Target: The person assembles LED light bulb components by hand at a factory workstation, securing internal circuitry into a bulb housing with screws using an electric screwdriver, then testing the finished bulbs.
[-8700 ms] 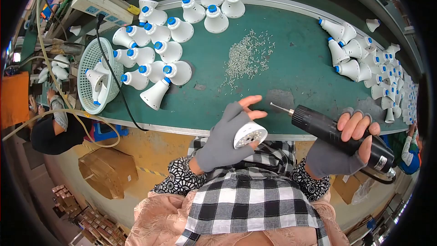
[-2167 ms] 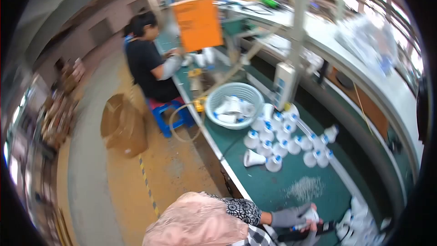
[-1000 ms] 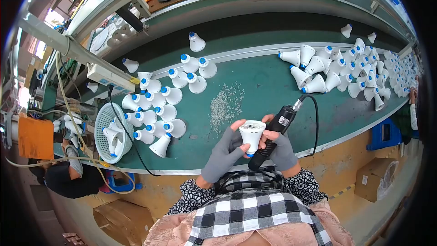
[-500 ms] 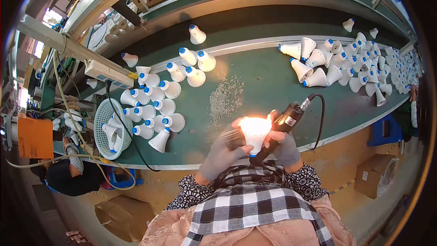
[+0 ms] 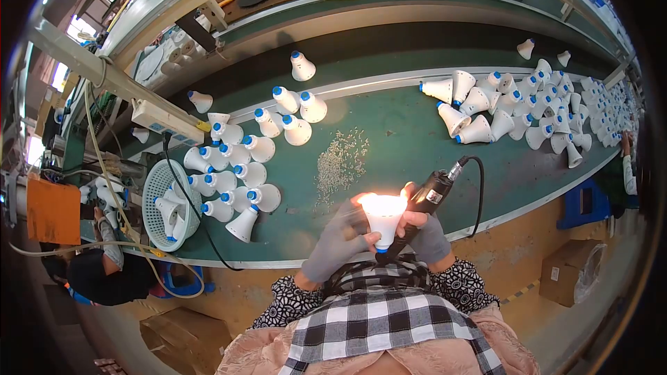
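Observation:
A white light bulb (image 5: 383, 223) with a blue-tipped base glows brightly at its wide top, its base pointing down. My left hand (image 5: 335, 242), in a grey fingerless glove, grips it from the side with fingers and thumb. My right hand (image 5: 429, 238), gloved alike, is closed around a black electric screwdriver (image 5: 432, 193), whose cable leaves its upper end; its lower end is partly hidden behind the bulb. Fingertips of the right hand also lie against the bulb's side. Beyond the hands, many tiny pale pieces (image 5: 340, 165) lie scattered on the green table (image 5: 399, 149).
Several similar bulbs (image 5: 240, 180) stand at left beside a pale green basket (image 5: 150, 201) holding more. A large group of bulbs (image 5: 528, 107) spreads at right. A power strip (image 5: 167, 121) hangs on the frame at left. Another person's arm (image 5: 110, 243) shows at far left.
The view has shifted slightly. Both hands stay together around the lit bulb and the screwdriver, which now appear a little lower; the left fingers have shifted slightly against the bulb.

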{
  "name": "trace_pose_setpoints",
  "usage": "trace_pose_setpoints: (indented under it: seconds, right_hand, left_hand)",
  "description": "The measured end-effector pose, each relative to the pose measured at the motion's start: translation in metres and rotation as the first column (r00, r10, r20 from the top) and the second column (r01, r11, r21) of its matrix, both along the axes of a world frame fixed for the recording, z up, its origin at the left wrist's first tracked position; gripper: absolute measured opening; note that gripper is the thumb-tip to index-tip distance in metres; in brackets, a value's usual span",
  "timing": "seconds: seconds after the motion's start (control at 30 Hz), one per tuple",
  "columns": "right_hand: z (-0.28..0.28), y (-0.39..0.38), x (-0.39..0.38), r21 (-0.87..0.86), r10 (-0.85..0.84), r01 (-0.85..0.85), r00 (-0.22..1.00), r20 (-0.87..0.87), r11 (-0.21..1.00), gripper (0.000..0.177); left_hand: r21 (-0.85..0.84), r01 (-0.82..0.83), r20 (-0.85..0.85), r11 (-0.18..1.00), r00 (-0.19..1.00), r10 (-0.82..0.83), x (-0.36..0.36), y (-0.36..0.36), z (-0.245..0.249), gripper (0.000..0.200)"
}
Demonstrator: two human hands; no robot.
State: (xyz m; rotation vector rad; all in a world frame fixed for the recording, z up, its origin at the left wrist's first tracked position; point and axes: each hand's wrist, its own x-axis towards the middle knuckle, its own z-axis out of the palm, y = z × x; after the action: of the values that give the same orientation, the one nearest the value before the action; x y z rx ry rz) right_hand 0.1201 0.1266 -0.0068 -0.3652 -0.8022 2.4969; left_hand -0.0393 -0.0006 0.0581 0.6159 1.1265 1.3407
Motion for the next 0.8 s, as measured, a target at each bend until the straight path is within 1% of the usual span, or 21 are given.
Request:
trace_pose_setpoints:
  seconds: [0.13,0.23,0.33,0.43,0.6,0.73,0.8]
  right_hand:
    - [-0.0066,-0.0001,0.0018,-0.018,0.008,-0.008,1.0,0.0,1.0,0.051]
    - [-0.0015,-0.0035,0.0022,-0.012,-0.024,0.024,0.998,0.06,1.0,0.055]
    - [0.003,-0.0032,0.0013,-0.012,-0.017,0.018,0.997,0.073,1.0,0.058]
    - [0.001,-0.0035,0.0029,-0.046,-0.026,0.03,0.996,0.08,0.998,0.056]
    - [0.0001,-0.0043,0.0045,-0.019,-0.05,0.052,0.994,0.101,0.998,0.056]
    - [-0.0004,-0.005,0.0055,-0.028,-0.069,0.073,0.991,0.113,0.997,0.057]
    - [0.0008,-0.0044,0.0042,-0.038,-0.083,0.087,0.991,0.104,0.995,0.052]
  left_hand:
    - [0.018,-0.015,0.029,1.0,0.999,0.014,0.0019,-0.0007,0.0001,0.066]
    - [0.002,0.001,0.021,1.0,1.0,-0.001,0.0009,-0.0033,-0.0042,0.066]
    - [-0.006,0.007,0.021,1.0,1.0,-0.007,0.0016,-0.0039,-0.0064,0.065]
    - [-0.003,-0.001,0.024,1.0,1.0,0.001,0.0028,-0.0026,-0.0022,0.064]
    - [0.006,-0.004,0.018,1.0,1.0,0.004,0.005,-0.0026,-0.0041,0.065]
    - [-0.022,-0.009,0.019,1.0,1.0,0.009,0.0061,-0.0021,-0.0059,0.064]
    - [-0.03,-0.01,0.026,1.0,1.0,0.011,0.0072,-0.0002,-0.0043,0.064]
